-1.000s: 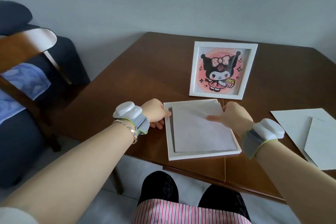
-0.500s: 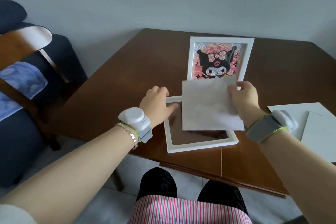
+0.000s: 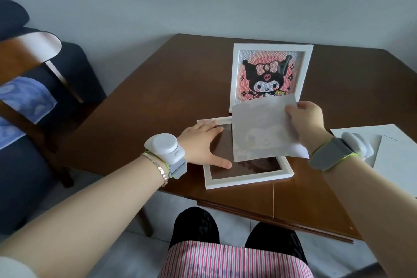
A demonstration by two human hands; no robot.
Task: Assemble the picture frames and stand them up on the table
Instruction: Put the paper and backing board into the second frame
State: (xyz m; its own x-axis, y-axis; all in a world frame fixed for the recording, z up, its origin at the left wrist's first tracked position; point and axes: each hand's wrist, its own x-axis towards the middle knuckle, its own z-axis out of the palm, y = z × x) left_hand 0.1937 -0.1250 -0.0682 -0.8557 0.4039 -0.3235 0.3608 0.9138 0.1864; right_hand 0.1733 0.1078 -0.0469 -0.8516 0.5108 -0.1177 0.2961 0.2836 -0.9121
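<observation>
A: Status on the empty white frame (image 3: 246, 176)?

B: It lies face down on the counter (image 3: 140, 101), near the edge closest to the person, with the opening up so parts can drop in from the back. Dark glazing or bare counter shows through the opening; I can't tell which.

A: Left hand?

B: The left hand (image 3: 203, 144) lies flat and spread on the frame's left rail, thumb on the inner lip. It grips nothing. My read is that it pins the frame so it can't slide while the insert goes in.

A: Right?

B: The right hand (image 3: 303, 124) pinches the picture sheet (image 3: 261, 131) at its right edge, thumb on the side facing the person and fingers behind. The sheet hangs tilted above the frame's far-right part, clear of the opening. A faint mirrored print shows through, so the art side likely faces away from the person. Probably it's held up to check orientation before it's laid in.

A: Other parts?

B: A finished Kuromi frame (image 3: 272, 77) stands upright just behind the empty frame, facing the person. White backing boards (image 3: 397, 156) lie flat to the right of the empty frame, well apart but within the right hand's reach.

A: Next?

B: Likely lower the sheet print-down into the opening, corners square, then the backing board.
</observation>
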